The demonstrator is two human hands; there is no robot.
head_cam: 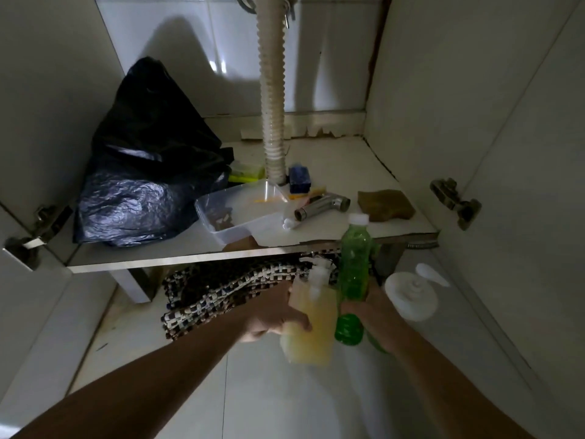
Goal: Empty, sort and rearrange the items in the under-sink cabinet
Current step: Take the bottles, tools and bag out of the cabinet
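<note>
My left hand (275,315) grips a yellow pump bottle (311,327) in front of the cabinet's front edge. Just right of it, my right hand (370,315) holds a green plastic bottle (353,270) with a white cap, upright. Inside the cabinet, a black plastic bag (148,163) fills the left side. Beside it lie a clear plastic tray (240,213), a blue sponge block (299,179), a chrome spray head (323,205) and a brown sponge (384,204).
A ribbed white drain hose (273,96) runs down the cabinet's middle. Both cabinet doors are swung open, hinges (456,202) showing. On the tiled floor lie a checkered cloth (228,293) and a white pump container (411,296).
</note>
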